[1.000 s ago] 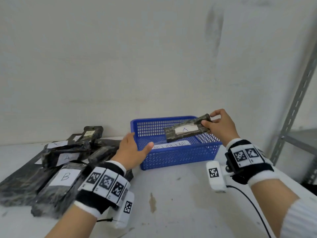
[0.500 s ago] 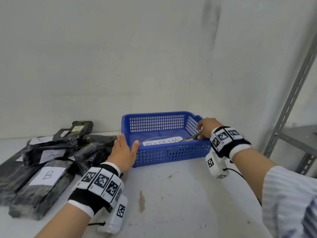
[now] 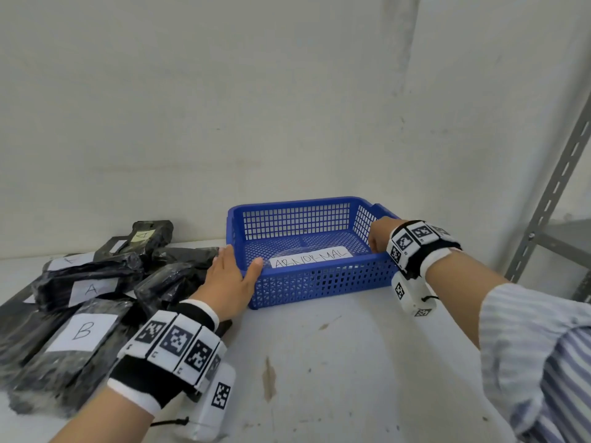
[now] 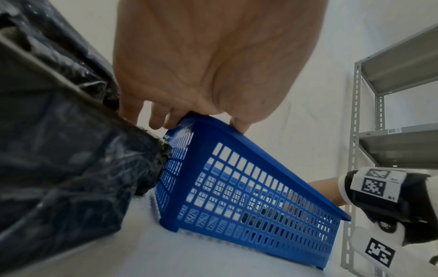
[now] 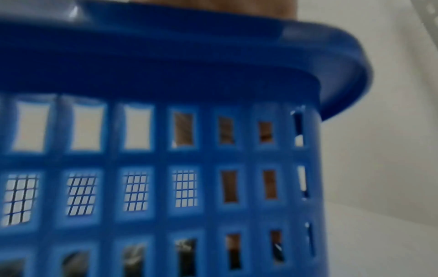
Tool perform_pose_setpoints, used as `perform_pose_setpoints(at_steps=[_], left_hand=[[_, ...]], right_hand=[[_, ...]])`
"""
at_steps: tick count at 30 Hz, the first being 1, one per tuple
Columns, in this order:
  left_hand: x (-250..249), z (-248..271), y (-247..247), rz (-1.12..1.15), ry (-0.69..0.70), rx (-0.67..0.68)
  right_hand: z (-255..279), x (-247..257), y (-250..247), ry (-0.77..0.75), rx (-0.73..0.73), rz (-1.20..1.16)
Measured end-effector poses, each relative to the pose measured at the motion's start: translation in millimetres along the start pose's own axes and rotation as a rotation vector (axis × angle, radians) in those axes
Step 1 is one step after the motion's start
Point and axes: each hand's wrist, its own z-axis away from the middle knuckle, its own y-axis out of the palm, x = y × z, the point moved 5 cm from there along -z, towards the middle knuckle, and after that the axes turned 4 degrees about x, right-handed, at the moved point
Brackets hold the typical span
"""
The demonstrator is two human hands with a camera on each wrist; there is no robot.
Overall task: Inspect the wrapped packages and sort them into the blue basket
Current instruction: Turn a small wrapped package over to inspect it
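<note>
The blue basket (image 3: 319, 276) stands on the white table against the wall, with a paper label reading ABNORMAL (image 3: 310, 258) on its floor. My left hand (image 3: 230, 276) lies on its front left corner, fingers straight along the left wall and thumb on the front rim; the left wrist view shows that hand (image 4: 201, 65) over the basket (image 4: 237, 187). My right hand (image 3: 379, 235) reaches down inside the right end, its curled fingers hidden by the wall. Through the holes of the basket (image 5: 166, 56), a dark wrapped package (image 5: 187, 251) shows at the bottom under those fingers.
A pile of black wrapped packages lies left of the basket, among them one labelled B (image 3: 83, 334) and one labelled A (image 3: 91, 288); one package (image 4: 71, 168) touches the basket's left wall. A grey metal shelf frame (image 3: 550, 193) stands at the right.
My right hand carried the package from above the basket down into its right end, and has sunk lower behind the front wall. The left hand stays at the front left corner.
</note>
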Motion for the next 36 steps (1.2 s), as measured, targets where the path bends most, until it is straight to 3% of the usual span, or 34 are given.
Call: perform_pose_setpoints(at_steps=[4, 7, 10, 14, 17, 21, 23, 26, 29, 32, 36], left_hand=[[-11, 12, -9, 0.012, -0.024, 0.057], [-24, 32, -27, -0.027, -0.024, 0.033], [-17, 51, -64, -0.005, -0.021, -0.097], [13, 72, -94, -0.02, -0.103, -0.141], [18, 90, -90, -0.151, -0.132, -0.061], [13, 103, -65, -0.442, -0.24, 0.193], [10, 102, -59, -0.53, -0.262, 0.221], [7, 99, -58, -0.478, -0.263, 0.169], [8, 103, -70, -0.255, -0.244, 0.125], [3, 114, -98, -0.002, -0.058, 0.001], [-25, 139, -135, 0.09, 0.439, -0.358]], right_hand=[[12, 2, -5, -0.019, 0.013, -0.098], [31, -1, -15, -0.024, -0.105, -0.241], [54, 4, -24, -0.092, -0.273, -0.54], [87, 38, -17, -0.226, -0.409, -1.021], [109, 74, -9, -0.289, -0.495, -1.112], [125, 109, -9, -0.344, -0.57, -1.194], [132, 120, -14, -0.373, -0.587, -1.209], [141, 132, -19, -0.413, -0.57, -1.2], [153, 136, -24, -0.437, -0.543, -1.2], [167, 139, -28, -0.426, -0.459, -1.206], [191, 161, -36, -0.524, -0.094, -1.369]])
